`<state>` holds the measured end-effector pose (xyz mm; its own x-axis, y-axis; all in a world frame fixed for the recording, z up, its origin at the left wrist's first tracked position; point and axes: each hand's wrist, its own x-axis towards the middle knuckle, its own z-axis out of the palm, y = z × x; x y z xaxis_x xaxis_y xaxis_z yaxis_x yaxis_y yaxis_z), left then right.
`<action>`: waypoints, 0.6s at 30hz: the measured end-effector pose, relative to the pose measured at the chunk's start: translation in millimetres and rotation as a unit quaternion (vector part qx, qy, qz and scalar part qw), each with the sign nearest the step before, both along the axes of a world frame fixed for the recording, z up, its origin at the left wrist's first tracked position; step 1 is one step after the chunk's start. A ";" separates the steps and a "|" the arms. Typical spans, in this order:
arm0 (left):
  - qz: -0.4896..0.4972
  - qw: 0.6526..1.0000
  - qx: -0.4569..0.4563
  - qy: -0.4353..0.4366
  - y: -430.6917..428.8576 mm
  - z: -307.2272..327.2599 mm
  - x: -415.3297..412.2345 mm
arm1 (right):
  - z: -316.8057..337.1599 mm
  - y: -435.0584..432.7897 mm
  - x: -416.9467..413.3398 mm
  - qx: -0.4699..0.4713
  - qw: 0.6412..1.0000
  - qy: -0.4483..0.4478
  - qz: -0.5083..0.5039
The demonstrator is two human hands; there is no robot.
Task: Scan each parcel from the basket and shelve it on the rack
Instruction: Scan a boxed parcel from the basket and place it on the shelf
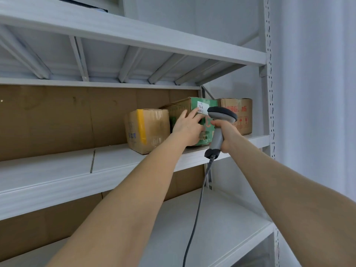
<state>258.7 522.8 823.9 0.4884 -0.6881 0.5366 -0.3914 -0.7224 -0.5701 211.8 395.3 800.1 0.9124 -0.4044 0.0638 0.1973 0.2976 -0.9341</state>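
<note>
Head view puts the fingers (193, 113) of the left hand (187, 126) nearly straight and spread, laid flat against the green parcel (212, 105), their tips reaching up to the edge of its white label (201, 108); they steady it and curl round nothing. Just right of that label, the fingers of the right hand (228, 132) are wrapped firmly round the grip of the grey scanner (221, 115), whose dark head sits in front of the green parcel's upper right part. The green parcel stands on the rack's middle shelf (57, 170), turned corner-on, with a taped brown box (147, 130) close on its left and a printed brown carton (241, 114) close on its right; whether either touches it cannot be told. Its lower near corner seems to lie close to the shelf's front lip, so a careless release or a sideways nudge could let it tip or slide off. A hard push could also shove it into the box on its left. The left fingertips crowd the label and may block a clean read, and the cable (198, 205), hanging from the scanner's base well below the green parcel, could snag on the shelf lip if the right hand pulls away sharply. Both bare forearms reach up and forward toward the green parcel, the left from lower left with palm turned to its face, the right from lower right with the scanner's handle held roughly upright.
</note>
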 end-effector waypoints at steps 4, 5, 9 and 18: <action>0.048 0.999 0.010 0.018 4.3 -1.5 8.3 | -4.4 6.4 8.8 -0.004 1.000 -0.002 0.021; 0.065 0.997 0.014 0.025 5.4 -1.9 9.2 | -4.6 8.0 9.6 -0.003 1.000 -0.002 0.022; 0.130 0.990 0.029 0.054 7.4 -4.0 11.3 | -4.7 8.1 14.7 0.003 1.000 0.000 0.019; 0.020 0.993 -0.092 0.073 15.0 -5.3 -0.7 | -14.0 7.5 5.1 0.016 1.000 -0.015 -0.001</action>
<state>258.1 537.8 818.6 0.5946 -0.5639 0.5732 -0.4290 -0.8254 -0.3670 217.0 402.8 786.1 0.9093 -0.4087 0.0787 0.2264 0.3270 -0.9175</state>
